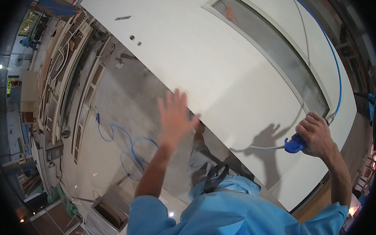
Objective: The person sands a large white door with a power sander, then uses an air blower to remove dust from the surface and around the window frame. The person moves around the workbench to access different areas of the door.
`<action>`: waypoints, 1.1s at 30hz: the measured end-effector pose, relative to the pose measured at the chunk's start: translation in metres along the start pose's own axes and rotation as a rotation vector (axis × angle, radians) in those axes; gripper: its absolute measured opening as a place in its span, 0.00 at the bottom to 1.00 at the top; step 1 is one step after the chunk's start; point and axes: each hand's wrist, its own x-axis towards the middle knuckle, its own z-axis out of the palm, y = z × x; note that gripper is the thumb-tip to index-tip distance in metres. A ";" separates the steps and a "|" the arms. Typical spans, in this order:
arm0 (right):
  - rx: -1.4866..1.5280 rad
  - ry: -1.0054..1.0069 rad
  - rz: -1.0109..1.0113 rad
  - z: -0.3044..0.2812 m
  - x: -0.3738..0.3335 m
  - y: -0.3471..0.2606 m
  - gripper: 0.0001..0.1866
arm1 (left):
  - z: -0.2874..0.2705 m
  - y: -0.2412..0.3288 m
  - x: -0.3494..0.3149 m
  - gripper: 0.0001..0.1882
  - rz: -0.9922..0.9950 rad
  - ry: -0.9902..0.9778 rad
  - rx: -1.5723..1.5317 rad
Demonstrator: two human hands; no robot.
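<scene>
A large white door panel [190,61] lies flat in front of me, with a long framed glass pane [279,50] set into it. My right hand [315,133] is closed round a blue air blow gun [295,144] above the panel's right part. The gun's thin metal nozzle [266,148] points left, and a blue air hose [335,56] joins it at a metal fitting [331,118]. With fingers spread, my left hand [174,115] is held at the panel's near edge; it holds nothing, and whether it touches the edge I cannot tell.
Two small round holes [135,40] and a slot [123,18] pierce the panel at the upper left. On the floor to the left lies a coiled blue hose [132,146]. Long wooden frames [88,100] and stacked boards [62,70] stand farther left, with an open box [110,210] at lower left.
</scene>
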 end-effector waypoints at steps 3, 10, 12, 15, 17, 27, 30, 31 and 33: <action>0.008 -0.035 0.175 -0.010 0.060 -0.004 0.18 | 0.006 0.008 -0.013 0.41 0.073 -0.060 -0.065; 0.015 0.007 0.162 -0.026 0.168 -0.019 0.17 | 0.029 -0.042 0.026 0.36 0.370 -0.132 -0.306; 0.051 0.034 0.133 -0.027 0.185 -0.023 0.17 | 0.022 -0.111 0.086 0.36 0.327 -0.008 -0.312; 0.058 0.079 0.138 -0.029 0.188 -0.027 0.16 | 0.009 -0.197 0.159 0.38 0.209 0.095 -0.093; 0.021 0.091 0.239 -0.032 0.181 -0.021 0.16 | 0.005 -0.218 0.199 0.39 0.062 0.138 0.073; -0.053 -0.153 0.683 -0.071 0.193 0.047 0.15 | 0.075 0.042 0.225 0.38 1.326 -0.374 -0.574; 0.014 -0.185 0.707 -0.070 0.212 0.049 0.14 | 0.069 -0.012 0.322 0.33 1.353 -0.303 -0.505; 0.036 -0.173 0.702 -0.070 0.215 0.050 0.14 | 0.056 -0.031 0.346 0.31 1.270 -0.246 -0.519; 0.038 -0.171 0.720 -0.066 0.223 0.054 0.15 | 0.042 -0.084 0.395 0.31 1.275 -0.280 -0.447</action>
